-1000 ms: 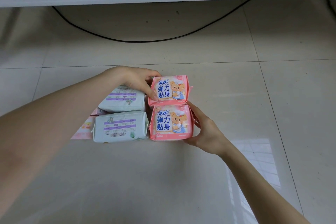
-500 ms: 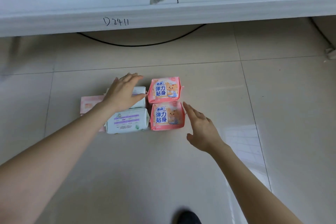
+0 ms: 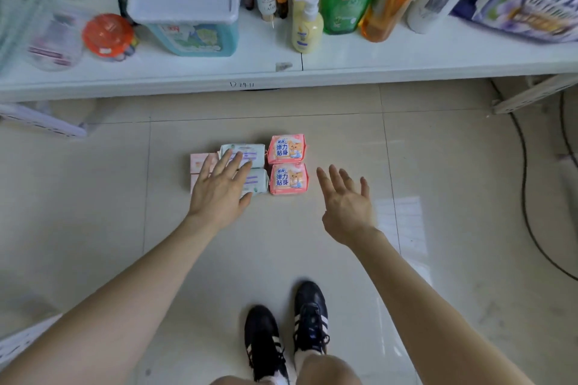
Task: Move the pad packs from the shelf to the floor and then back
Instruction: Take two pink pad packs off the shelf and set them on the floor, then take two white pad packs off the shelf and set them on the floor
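Note:
Several pad packs lie together on the tiled floor below the shelf (image 3: 344, 72). Two pink packs sit on the right, a far one (image 3: 287, 148) and a near one (image 3: 289, 179). Left of them are two white-green packs, the far one (image 3: 247, 151) and the near one (image 3: 258, 183), and pale pink packs (image 3: 197, 162) at the left end. My left hand (image 3: 220, 189) hovers with fingers spread over the white-green and pale pink packs, holding nothing. My right hand (image 3: 347, 203) is open, palm up, to the right of the near pink pack and apart from it.
The white shelf carries a teal detergent tub (image 3: 187, 15), an orange-lidded jar (image 3: 108, 34), a yellow pump bottle (image 3: 306, 25), green and orange bottles and a purple bag. A black cable (image 3: 528, 197) runs on the floor at right. My black shoes (image 3: 287, 334) stand below.
Both hands have let go of the pink packs and drawn back and up. The view has risen away from the floor, so the shelf's contents and my shoes now show.

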Tool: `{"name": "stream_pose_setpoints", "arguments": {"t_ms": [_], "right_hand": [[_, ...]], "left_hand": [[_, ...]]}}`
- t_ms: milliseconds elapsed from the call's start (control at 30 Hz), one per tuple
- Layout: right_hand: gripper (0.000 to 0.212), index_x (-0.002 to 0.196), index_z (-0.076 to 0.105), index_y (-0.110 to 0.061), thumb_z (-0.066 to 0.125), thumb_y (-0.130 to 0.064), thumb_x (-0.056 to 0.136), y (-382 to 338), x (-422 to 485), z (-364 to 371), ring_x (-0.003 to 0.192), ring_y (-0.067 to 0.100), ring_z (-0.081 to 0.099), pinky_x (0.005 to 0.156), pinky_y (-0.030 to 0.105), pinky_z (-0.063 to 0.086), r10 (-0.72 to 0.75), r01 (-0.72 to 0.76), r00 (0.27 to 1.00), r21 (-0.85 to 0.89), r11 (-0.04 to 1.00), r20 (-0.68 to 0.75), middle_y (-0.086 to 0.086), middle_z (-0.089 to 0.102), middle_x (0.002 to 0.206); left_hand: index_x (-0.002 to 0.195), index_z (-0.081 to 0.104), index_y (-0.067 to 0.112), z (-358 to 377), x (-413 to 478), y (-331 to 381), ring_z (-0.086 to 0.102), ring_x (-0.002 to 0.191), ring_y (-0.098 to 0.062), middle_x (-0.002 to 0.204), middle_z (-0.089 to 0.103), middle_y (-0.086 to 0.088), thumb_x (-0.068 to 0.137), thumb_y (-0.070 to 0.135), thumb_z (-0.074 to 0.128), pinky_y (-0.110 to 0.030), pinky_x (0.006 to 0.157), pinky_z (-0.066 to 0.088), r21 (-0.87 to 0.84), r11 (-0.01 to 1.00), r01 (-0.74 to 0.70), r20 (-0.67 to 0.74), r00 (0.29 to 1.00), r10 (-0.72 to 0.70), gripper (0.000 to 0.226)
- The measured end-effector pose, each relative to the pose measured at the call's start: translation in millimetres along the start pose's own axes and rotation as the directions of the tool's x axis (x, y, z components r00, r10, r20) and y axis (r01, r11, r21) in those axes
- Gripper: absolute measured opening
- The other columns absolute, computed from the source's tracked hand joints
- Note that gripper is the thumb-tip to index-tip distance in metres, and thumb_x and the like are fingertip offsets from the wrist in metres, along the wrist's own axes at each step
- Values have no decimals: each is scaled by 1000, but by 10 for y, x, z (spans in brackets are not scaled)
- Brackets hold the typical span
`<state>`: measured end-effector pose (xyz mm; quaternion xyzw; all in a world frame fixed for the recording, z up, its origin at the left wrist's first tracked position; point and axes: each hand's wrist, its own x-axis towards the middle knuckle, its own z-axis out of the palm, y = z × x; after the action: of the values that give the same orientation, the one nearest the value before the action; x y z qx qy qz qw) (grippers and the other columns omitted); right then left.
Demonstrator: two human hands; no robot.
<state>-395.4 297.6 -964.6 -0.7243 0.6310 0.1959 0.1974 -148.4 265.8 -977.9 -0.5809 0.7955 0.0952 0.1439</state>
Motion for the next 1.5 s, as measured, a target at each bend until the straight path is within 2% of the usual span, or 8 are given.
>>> {"name": "stream_pose_setpoints", "arguments": {"t_ms": [367, 533, 733, 967, 1200, 1367, 1500], "right_hand": [[82, 154, -7, -18, 49, -26, 94, -78, -1009, -1590, 149, 25, 2, 118, 53, 5, -19, 17, 1000, -74, 997, -23, 8, -2, 163], [79, 154, -3, -18, 49, -27, 94, -182, -1409, -2338, 149, 24, 6, 118, 52, 9, -15, 9, 997, -74, 997, -81, 8, 6, 162], [80, 154, 2, -18, 52, -26, 92, -471, -1950, -3075, 148, 23, 12, 119, 52, 11, -12, 2, 986, -55, 998, -165, 8, 16, 161], [80, 154, 2, -19, 52, -31, 93, -832, -2546, -3767, 148, 25, 13, 118, 53, 11, -27, 6, 955, -69, 998, -295, 8, 16, 160], [77, 153, 8, -20, 52, -25, 89, -1176, -3014, -4579, 147, 24, 18, 117, 54, 12, -60, 41, 869, -49, 998, -491, 5, 23, 158], [76, 154, 4, -19, 49, -27, 93, -1401, -3333, -5264, 148, 25, 14, 117, 56, 11, -102, 68, 778, -79, 995, -620, 7, 18, 160], [77, 153, 6, -20, 52, -34, 93, -1596, -3631, -5842, 147, 23, 17, 116, 54, 14, -138, 87, 651, -107, 990, -747, 5, 19, 160]], "left_hand": [[149, 32, 19, -1657, -884, 179, 20, 147, -23, 157, 30, -3, 94, 42, 49, -48, 118, 10, 6, 998, 56, -23, 998, -55, 62], [148, 31, 23, -2382, -1240, 156, 18, 148, -20, 157, 29, -2, 95, 45, 45, -46, 118, 8, 5, 996, 88, -58, 994, -88, 59], [150, 22, 26, -3164, -1753, 30, 10, 150, -19, 161, 19, -1, 96, 45, 44, -47, 119, 4, -1, 993, 120, -87, 989, -119, 61], [153, 18, 23, -4023, -2308, -201, 8, 150, -22, 162, 16, -4, 97, 46, 41, -50, 120, -1, 28, 988, 149, -205, 969, -141, 64], [153, 18, 24, -4876, -2748, -500, 8, 150, -22, 162, 16, -4, 97, 46, 42, -50, 119, -1, 89, 978, 191, -379, 914, -145, 65], [154, 15, 26, -5572, -2996, -721, 7, 151, -21, 163, 13, -2, 96, 52, 39, -50, 119, -3, 96, 969, 227, -528, 837, -144, 68], [154, 14, 27, -6185, -3208, -912, 7, 151, -21, 163, 14, -2, 96, 53, 40, -50, 119, -2, 103, 957, 272, -647, 749, -143, 69]]}}
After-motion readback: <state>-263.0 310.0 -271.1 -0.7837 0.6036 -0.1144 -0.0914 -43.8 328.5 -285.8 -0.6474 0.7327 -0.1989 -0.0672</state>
